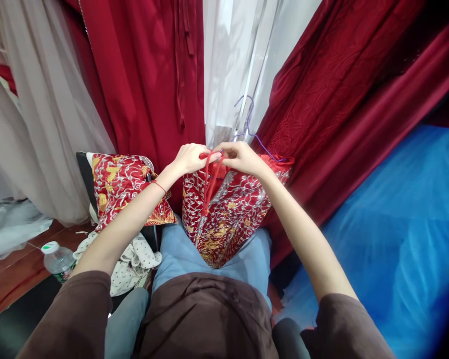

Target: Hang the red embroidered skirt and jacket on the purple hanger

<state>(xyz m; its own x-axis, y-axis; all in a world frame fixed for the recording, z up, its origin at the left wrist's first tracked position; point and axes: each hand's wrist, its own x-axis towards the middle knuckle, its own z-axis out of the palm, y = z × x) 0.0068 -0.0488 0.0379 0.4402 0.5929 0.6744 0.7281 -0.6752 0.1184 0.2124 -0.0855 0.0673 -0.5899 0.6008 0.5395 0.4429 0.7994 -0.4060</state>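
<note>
A red garment with silver and gold embroidery hangs in front of my knees on a purple wire hanger. Both of my hands meet above its waist edge. My left hand pinches a thin red ribbon, which loops down over the embroidered cloth. Fingers of my right hand are closed on the same ribbon, close to the left fingertips. The exact grip of the fingertips is partly hidden where the hands overlap.
Another red embroidered piece lies at the left on a dark seat, above a white dotted cloth. A plastic bottle stands left. Dark red gowns, white fabric and a blue tulle dress surround me.
</note>
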